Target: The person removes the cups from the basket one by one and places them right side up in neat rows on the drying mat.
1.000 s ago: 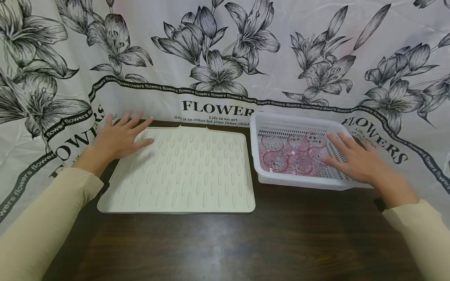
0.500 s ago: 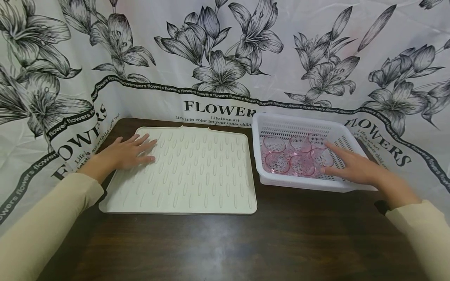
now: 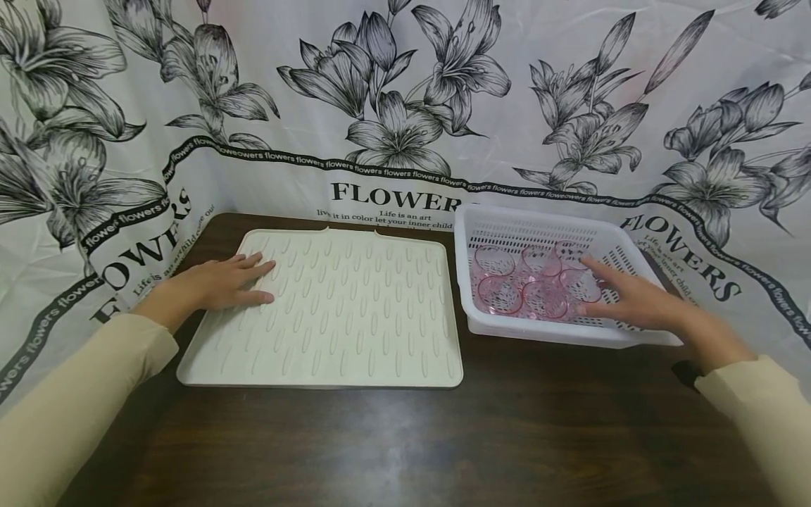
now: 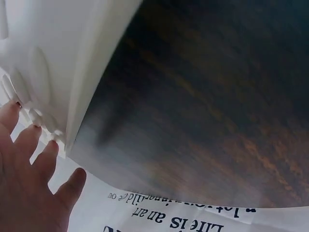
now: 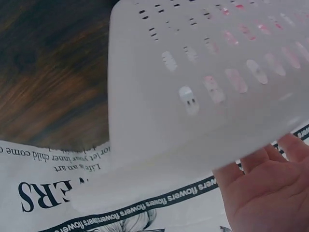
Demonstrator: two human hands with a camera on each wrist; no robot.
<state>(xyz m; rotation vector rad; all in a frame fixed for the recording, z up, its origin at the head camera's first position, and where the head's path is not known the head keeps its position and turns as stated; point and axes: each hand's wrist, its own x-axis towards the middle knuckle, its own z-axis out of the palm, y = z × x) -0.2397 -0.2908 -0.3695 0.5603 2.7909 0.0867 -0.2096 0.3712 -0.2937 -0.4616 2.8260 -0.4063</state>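
Observation:
My left hand (image 3: 224,283) rests over the left side of a white ridged drying mat (image 3: 342,310), fingers stretched out. Its fingertips lie by the raised ridges in the left wrist view. Several see-through pink cups (image 3: 499,294) with round rims stand grouped inside a white perforated plastic basket (image 3: 538,331). From the right, my right hand (image 3: 640,299) reaches into the basket. Its index finger and thumb stand apart on either side of the rightmost front cup (image 3: 579,287); firm contact cannot be made out. The basket's wall hides most of those fingers in the right wrist view.
Mat and basket lie side by side on a dark wooden table (image 3: 380,443), with a narrow gap between them. Behind them hangs a white cloth (image 3: 253,183) printed with black flowers and lettering; its lower part meets the table's back edge.
My left hand has come down and nearer onto the mat, then slid slightly left. The right hand has moved further into the basket, its finger and thumb now around a cup.

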